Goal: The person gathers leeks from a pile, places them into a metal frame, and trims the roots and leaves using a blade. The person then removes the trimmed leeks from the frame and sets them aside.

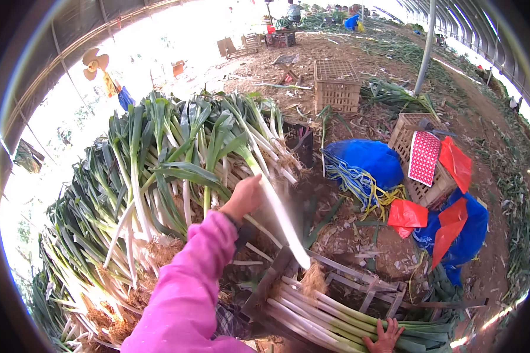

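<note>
My left hand (243, 199), in a pink sleeve, is closed around a single leek (282, 220). Its white stalk slants down to the right, and its brown roots hang over a low frame (365, 282). Several more leeks (312, 315) lie side by side on that frame, roots to the left and green leaves to the right. On their green part rests my right hand (384, 338), its fingers spread, near the lower edge. A large heap of leeks (159, 176) fills the left side, next to my left arm.
Past the frame lie a blue bag (365, 162) with blue and yellow ties, a tilted plastic crate (403, 138) and red plastic sheets (407, 215). Another crate (337, 88) stands farther back, left of a metal pole (427, 50). Leaf scraps litter the soil.
</note>
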Motion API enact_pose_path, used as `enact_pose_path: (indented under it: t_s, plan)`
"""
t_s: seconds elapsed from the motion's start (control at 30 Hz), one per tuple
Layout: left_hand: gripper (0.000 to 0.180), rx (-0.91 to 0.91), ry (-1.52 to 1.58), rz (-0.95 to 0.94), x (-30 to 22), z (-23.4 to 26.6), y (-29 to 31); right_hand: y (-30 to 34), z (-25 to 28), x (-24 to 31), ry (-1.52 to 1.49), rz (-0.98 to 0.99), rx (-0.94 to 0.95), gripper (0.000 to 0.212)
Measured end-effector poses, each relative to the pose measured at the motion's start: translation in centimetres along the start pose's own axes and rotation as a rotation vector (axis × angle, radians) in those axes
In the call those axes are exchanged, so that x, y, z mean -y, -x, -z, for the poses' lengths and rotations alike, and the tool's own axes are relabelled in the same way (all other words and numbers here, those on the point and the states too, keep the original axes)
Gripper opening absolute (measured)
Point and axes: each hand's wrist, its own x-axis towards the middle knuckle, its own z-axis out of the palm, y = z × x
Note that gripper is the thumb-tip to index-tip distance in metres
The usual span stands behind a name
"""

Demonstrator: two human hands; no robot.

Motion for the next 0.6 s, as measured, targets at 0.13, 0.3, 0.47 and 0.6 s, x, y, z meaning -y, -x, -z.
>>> enact_pose_path:
  t_s: [0.13,0.3,0.47,0.6]
  plan:
    - [0.017,-0.024,0.246,-0.104,3.3,-10.9,3.3,0.8,-1.5,-1.4,0.022,-0.043,-0.019,0.074]
    - [0.017,0.212,0.064,-0.042,5.9,-22.2,18.3,0.4,-4.1,-2.5,0.006,0.062,-0.317,0.076]
    - [0.03,0.66,0.035,0.155,6.7,-28.0,29.6,-0.3,-3.1,-1.3,-0.076,0.049,-0.279,0.076]
    - [0.044,1.098,-0.52,0.281,5.5,-32.4,32.1,-0.5,-3.6,-1.7,-0.078,0.052,-0.32,0.077]
